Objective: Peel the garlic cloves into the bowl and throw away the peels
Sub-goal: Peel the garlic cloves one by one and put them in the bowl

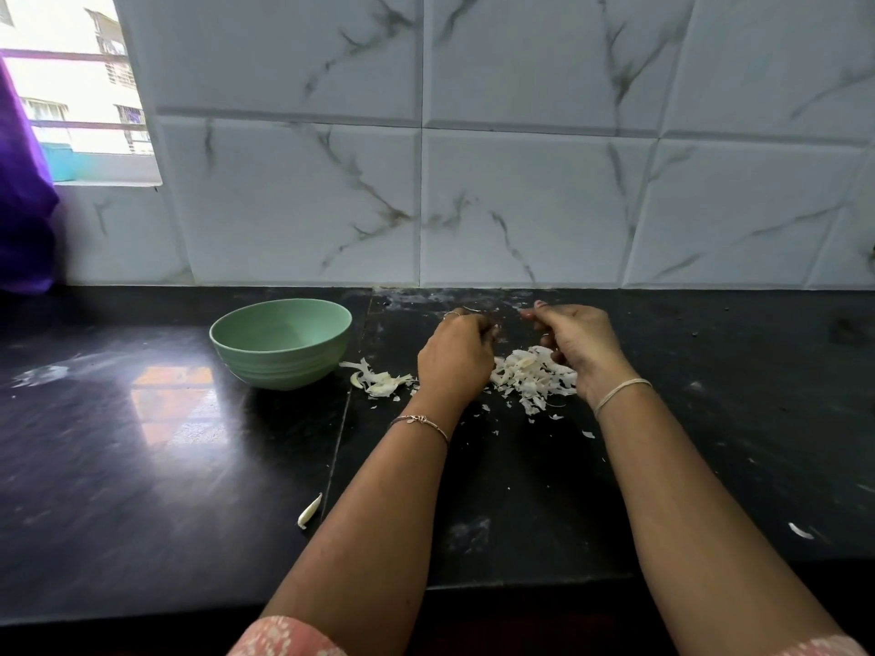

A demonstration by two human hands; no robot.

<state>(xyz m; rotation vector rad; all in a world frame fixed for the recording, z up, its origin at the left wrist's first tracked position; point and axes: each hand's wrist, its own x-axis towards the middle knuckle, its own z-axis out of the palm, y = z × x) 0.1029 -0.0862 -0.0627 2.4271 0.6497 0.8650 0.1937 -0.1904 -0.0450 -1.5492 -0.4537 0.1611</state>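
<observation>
A green bowl (280, 344) stands on the black counter, left of my hands. My left hand (455, 357) and my right hand (580, 345) hover close together over a heap of white garlic peels (530, 377), both with fingers curled. What the fingers hold is hidden behind the backs of the hands. A smaller clump of peels (379, 380) lies between the bowl and my left hand. The bowl's inside looks empty from here.
A single garlic clove or peel piece (309, 510) lies near the counter's front, by my left forearm. Another white scrap (800, 530) sits at the far right. A tiled wall rises right behind the hands; a window and purple cloth (23, 220) are at the left.
</observation>
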